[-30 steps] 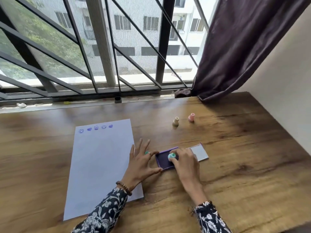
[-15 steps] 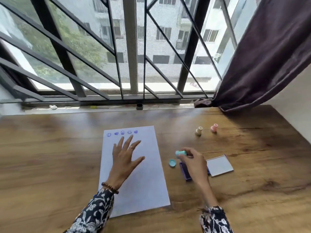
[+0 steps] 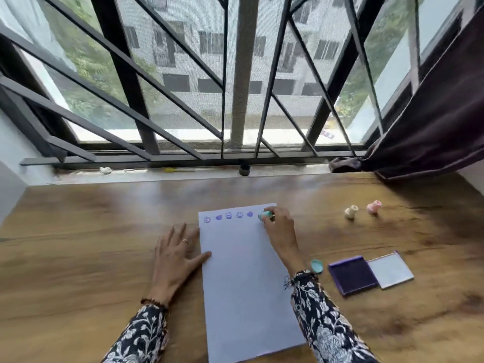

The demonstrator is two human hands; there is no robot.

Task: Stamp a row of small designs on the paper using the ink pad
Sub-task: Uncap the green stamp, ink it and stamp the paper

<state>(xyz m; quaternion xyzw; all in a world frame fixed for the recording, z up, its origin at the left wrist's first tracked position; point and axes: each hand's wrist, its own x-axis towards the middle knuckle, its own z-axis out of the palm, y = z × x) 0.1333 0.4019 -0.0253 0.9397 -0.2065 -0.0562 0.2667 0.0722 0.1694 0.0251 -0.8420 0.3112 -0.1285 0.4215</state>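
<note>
Our right hand (image 3: pixel 277 224) pinches the little teal stamp (image 3: pixel 264 215) at the paper (image 3: pixel 246 284)'s top right, just past five purple prints. It's tiny, light, hard plastic, so we grip the barrel. Our left hand (image 3: pixel 175 260) lies flat and empty, pinning the flimsy sheet's left edge. The ink pad (image 3: pixel 352 275) sits open at right-center.

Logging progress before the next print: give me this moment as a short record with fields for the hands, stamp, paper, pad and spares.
right hand: holds the teal stamp at the right end of the row, near the paper's far right corner
left hand: flat, fingers at the paper's left edge
paper: five purple prints along the far edge
ink pad: open, right of the paper, lid beside it
teal cap: on the table, near the right wrist
spare stamps: cream stamp, pink stamp, far right
</note>
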